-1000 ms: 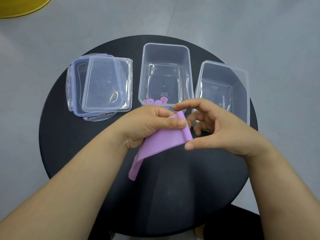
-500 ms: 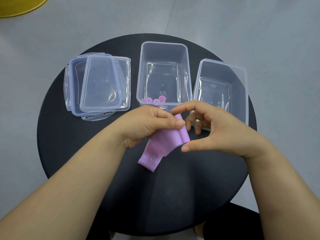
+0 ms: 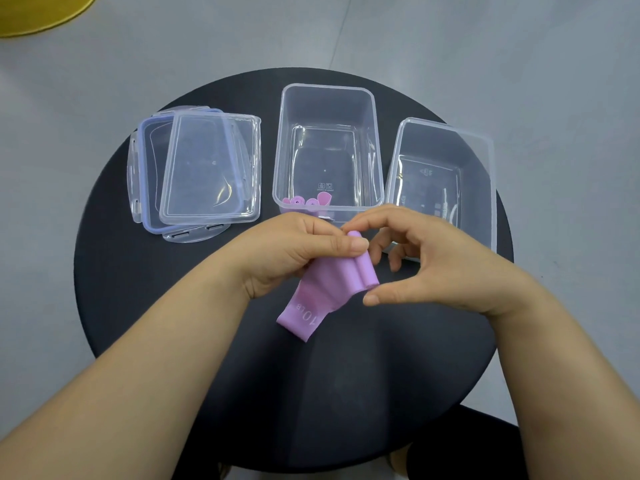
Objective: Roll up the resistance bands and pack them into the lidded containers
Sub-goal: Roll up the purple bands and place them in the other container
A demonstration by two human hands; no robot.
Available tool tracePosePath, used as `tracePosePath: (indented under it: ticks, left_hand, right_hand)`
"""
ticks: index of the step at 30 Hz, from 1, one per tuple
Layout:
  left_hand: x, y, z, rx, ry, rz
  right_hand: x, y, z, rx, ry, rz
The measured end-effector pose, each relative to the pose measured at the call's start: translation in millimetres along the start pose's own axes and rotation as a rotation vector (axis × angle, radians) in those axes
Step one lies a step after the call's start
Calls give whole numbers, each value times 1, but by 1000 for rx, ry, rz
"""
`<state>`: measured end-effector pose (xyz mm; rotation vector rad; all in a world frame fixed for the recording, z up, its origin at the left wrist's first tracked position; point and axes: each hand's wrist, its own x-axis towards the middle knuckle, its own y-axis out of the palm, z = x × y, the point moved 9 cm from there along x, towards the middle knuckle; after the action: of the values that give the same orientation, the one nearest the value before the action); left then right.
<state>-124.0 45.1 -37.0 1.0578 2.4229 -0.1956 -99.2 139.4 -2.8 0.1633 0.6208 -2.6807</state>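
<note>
While the left hand [image 3: 294, 252] and right hand [image 3: 436, 268] pinch the half-rolled purple resistance band [image 3: 330, 289] just above the table [image 3: 346, 393], winding tightly with edges aligned should help it fit the middle container [image 3: 327, 86].

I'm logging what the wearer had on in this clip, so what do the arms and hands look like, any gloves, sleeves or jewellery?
Nothing worn shows. The left hand and right hand are bare, with no gloves, rings or watch. The left forearm and right forearm are uncovered to the picture's edge, with no sleeve or wristband in view. The left thumbnail looks short and unpainted.
</note>
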Motion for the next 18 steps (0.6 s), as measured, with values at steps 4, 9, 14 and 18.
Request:
tracePosePath:
  ticks: [4,9,14,18]
  left_hand:
    - [0,1,0,-15,3,13]
    - [3,-8,-1,-87,50,-49]
    - [-1,-25,-20,-200,265,-235]
    - [-7,-23,-36,-264,385,-294]
  right_hand:
    - [0,-1,1,-19,2,-12]
    - [0,-2,-1,106,18,-29]
    - [1,-24,-2,362,3,-334]
    - [-1,-34,10,438,-73,-511]
